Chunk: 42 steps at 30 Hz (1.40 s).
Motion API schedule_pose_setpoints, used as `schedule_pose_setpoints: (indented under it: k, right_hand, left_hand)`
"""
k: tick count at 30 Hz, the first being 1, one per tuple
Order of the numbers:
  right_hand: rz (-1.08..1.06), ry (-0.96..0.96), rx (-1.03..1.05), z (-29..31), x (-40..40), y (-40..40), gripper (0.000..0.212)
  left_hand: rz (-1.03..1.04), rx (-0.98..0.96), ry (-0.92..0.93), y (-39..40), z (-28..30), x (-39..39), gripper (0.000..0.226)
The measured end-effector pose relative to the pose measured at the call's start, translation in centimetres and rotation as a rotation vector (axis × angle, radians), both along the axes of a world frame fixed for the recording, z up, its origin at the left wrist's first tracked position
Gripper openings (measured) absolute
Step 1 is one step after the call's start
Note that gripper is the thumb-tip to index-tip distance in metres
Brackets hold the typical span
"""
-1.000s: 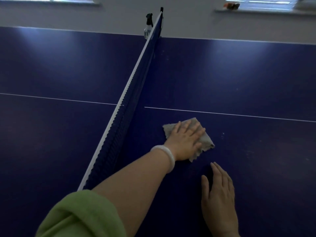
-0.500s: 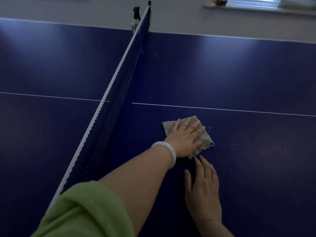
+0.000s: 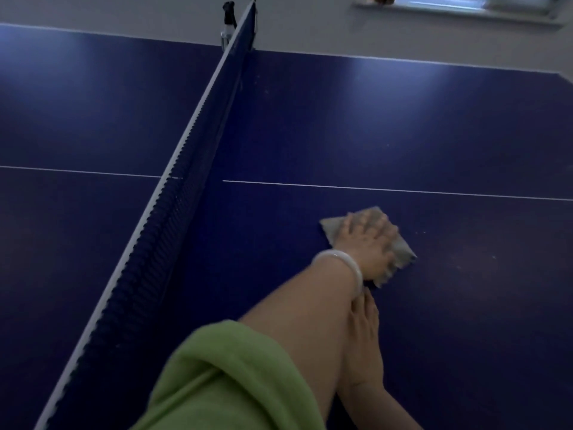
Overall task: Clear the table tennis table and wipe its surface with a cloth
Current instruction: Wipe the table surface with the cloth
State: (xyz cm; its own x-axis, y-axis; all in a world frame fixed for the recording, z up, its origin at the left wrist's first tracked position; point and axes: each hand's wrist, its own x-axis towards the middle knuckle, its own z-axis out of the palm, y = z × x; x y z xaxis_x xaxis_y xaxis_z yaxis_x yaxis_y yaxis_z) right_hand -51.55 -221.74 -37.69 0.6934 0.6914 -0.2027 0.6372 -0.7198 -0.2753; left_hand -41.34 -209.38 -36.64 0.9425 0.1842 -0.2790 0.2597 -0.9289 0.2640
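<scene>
The cloth (image 3: 400,248) is a small, thin, grey-beige rag lying flat on the dark blue table tennis table (image 3: 403,119), on the right half, a little nearer than the white centre line (image 3: 403,190) and well to the right of the net (image 3: 173,193). It looks light and limp, likely to bunch or fold if pushed from one edge, so the sound way to handle it is from above with a flat palm over its middle, letting pressure and friction drag it across the smooth surface instead of pinching a corner. The left hand (image 3: 369,243) does just that: it lies palm-down on the cloth with fingers straight and slightly spread, pointing away and to the right, and it covers most of the fabric, so only the far-left corner and the frayed near-right edge show. Motion blur softens the fingers, so their exact spacing is hard to judge. The left arm reaches long across from the near left, a pale bangle (image 3: 341,265) at the wrist and a green sleeve (image 3: 229,377) pushed up above the elbow. The right hand (image 3: 364,336) rests flat on the table just nearer than the cloth, partly hidden under the left forearm, fingers straight and close together, seemingly bracing the lean. A few pale specks remain to the right of the cloth.
</scene>
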Motion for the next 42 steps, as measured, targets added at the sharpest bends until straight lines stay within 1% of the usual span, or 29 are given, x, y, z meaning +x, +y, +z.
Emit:
schedule_pose_setpoints:
  k: [1,2,3,4,6,9,11,14,15,17,19,20,22,25,26,27,29,31,32,33,34,35,36,37,38,39,41,42]
  right_hand:
    - [0.043,-0.008,-0.055,-0.1,0.1,-0.1,0.074]
    - [0.055,-0.01,-0.057,-0.1,0.1,0.0,0.075]
    - [0.025,-0.012,0.002,-0.3,0.1,0.1,0.075]
    - [-0.033,-0.006,0.092,-0.4,0.1,0.3,0.071]
    - [-0.105,-0.022,0.221,-0.6,-0.1,0.5,0.064]
    - [-0.095,-0.066,0.241,-0.7,-0.3,0.5,0.065]
    - [-0.087,-0.063,0.229,-0.8,-0.3,0.5,0.063]
    - [-0.082,-0.06,0.221,-0.6,-0.3,0.4,0.062]
    - [-0.081,-0.056,0.227,-0.5,-0.3,0.4,0.062]
    - [-0.081,-0.049,0.246,-0.3,-0.4,0.3,0.059]
    - [-0.082,-0.045,0.268,-0.3,-0.3,0.2,0.057]
    - [-0.083,-0.042,0.273,-0.4,-0.2,0.2,0.057]
    - [-0.083,-0.042,0.271,-0.6,-0.2,0.2,0.057]
    - [-0.079,-0.064,0.276,-0.9,-0.1,0.4,0.058]
    - [-0.078,-0.068,0.279,-0.9,-0.1,0.4,0.058]
    - [-0.078,-0.061,0.285,-0.9,0.0,0.3,0.058]
    - [-0.077,-0.002,0.322,-0.7,0.1,0.1,0.055]
    - [-0.062,0.073,0.371,-0.3,0.3,-0.2,0.052]
    - [-0.06,0.119,0.398,0.1,0.5,-0.3,0.05]
    - [-0.081,0.179,0.439,0.6,0.7,-0.5,0.048]
    - [-0.121,0.235,0.496,1.2,0.7,-0.6,0.046]
    - [-0.155,0.241,0.549,1.8,0.6,-0.8,0.043]
    - [-0.142,0.183,0.588,2.4,0.1,-1.0,0.04]
    - [-0.063,0.108,0.616,2.8,-0.9,-1.0,0.037]
    - [0.074,0.052,0.624,3.1,-2.1,-1.1,0.036]
    - [0.24,0.027,0.596,3.0,-3.7,-1.1,0.035]
    - [0.542,-0.008,0.409,2.2,-6.4,-1.2,0.041]
    - [0.643,-0.023,0.304,1.4,-7.1,-1.4,0.048]
  left_hand:
    - [-0.064,0.001,0.007,-1.0,0.0,0.2,0.059]
    - [-0.1,0.008,0.006,-1.2,0.0,0.1,0.058]
    - [-0.103,0.016,0.002,-0.5,0.0,-0.2,0.058]
    - [-0.075,0.024,-0.002,0.7,0.1,-0.8,0.059]
    - [0.057,0.04,0.007,4.1,0.3,-3.1,0.06]
    - [0.268,0.058,0.072,9.1,0.4,-8.1,0.061]
    - [0.385,0.058,0.1,10.1,0.2,-11.0,0.061]
    - [0.479,0.08,0.101,7.7,-0.3,-12.7,0.061]
    - [0.459,0.086,0.091,6.2,-0.4,-12.8,0.062]
    - [0.348,0.09,0.053,3.5,-0.7,-13.0,0.062]
    - [0.261,0.092,0.02,2.6,-1.1,-13.9,0.061]
    - [0.255,0.1,0.011,2.9,-1.1,-14.6,0.061]
    - [0.353,0.133,0.015,4.3,-1.3,-16.7,0.06]
    - [0.653,0.186,0.009,4.6,-1.7,-20.5,0.06]
    - [0.713,0.188,0.005,3.8,-1.8,-21.4,0.061]
    - [0.737,0.19,-0.002,2.5,-1.8,-21.9,0.061]
    - [0.682,0.188,-0.031,-0.9,-1.9,-22.1,0.062]
    - [0.535,0.114,-0.061,-4.2,-1.7,-21.9,0.062]
    - [0.464,0.025,-0.075,-5.6,-1.4,-21.8,0.062]
    - [0.437,-0.084,-0.105,-6.6,-1.0,-22.0,0.061]
    - [0.456,-0.18,-0.168,-7.1,-0.5,-22.6,0.06]
    - [0.503,-0.229,-0.26,-7.1,-0.1,-23.6,0.058]
    - [0.569,-0.221,-0.351,-7.1,0.3,-25.0,0.056]
    - [0.646,-0.162,-0.422,-7.0,0.6,-26.7,0.053]
    - [0.729,-0.089,-0.451,-6.9,0.6,-28.6,0.052]
    - [0.809,-0.032,-0.444,-7.0,0.5,-30.5,0.051]
    - [0.889,0.059,-0.333,-8.0,0.0,-33.5,0.055]
    - [0.889,0.099,-0.264,-8.8,-0.3,-34.5,0.058]
